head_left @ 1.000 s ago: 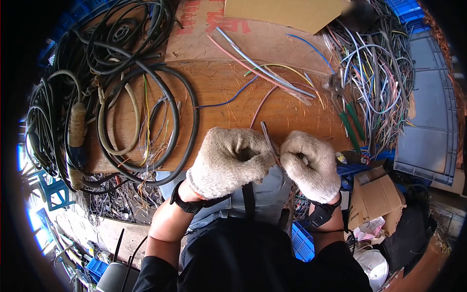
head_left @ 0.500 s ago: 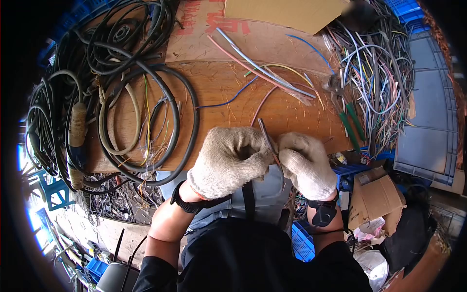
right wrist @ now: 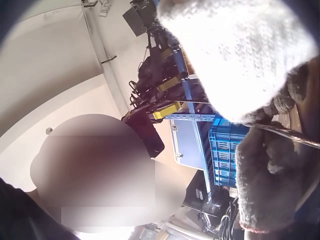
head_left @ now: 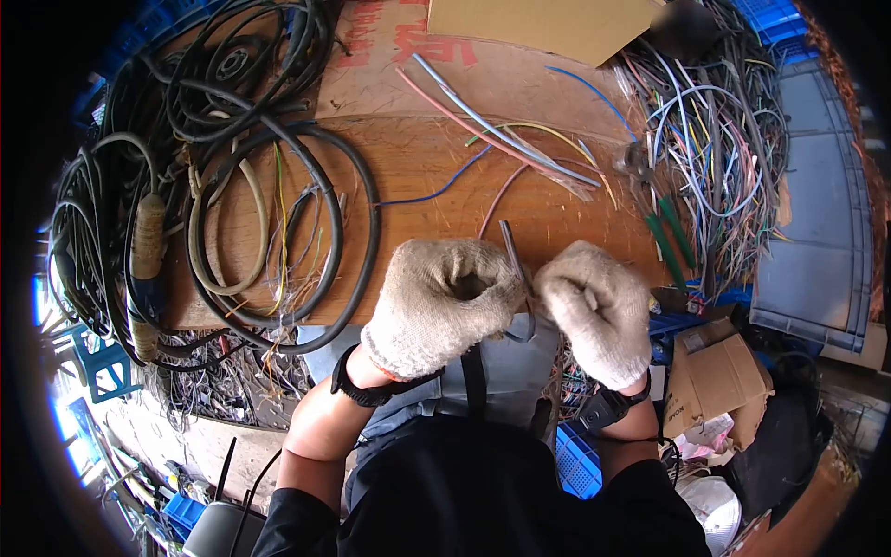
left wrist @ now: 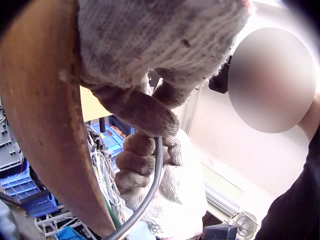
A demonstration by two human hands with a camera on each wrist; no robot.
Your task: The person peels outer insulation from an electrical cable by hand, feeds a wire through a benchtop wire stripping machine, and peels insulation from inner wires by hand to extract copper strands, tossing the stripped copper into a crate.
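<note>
Both hands wear knitted white work gloves, greyed with dirt at the fingers. My left hand [head_left: 441, 292] pinches a thin grey cable [head_left: 510, 246], whose short end stands up past the fingertips. Below that grip, the cable [left wrist: 156, 180] curves down in the left wrist view. Copper colour shows along a strand [right wrist: 290, 135] between the hands in the right wrist view. My right hand [head_left: 599, 311] is just right of the cable, its fingers curled and its thumb against them. I cannot tell whether a strand is between them.
On the wooden bench [head_left: 427, 223] lie loose coloured wires [head_left: 501, 125]. Green-handled cutters [head_left: 664, 223] are at the right, beside a heap of wires [head_left: 715, 158]. Thick black cable coils [head_left: 371, 213] fill the left. Below right stands an open cardboard box [head_left: 719, 381].
My right hand moves in beside the left, then away to the right and slightly farther forward. The left hand stays nearly still with the cable; the cable's upper end shifts slightly.
</note>
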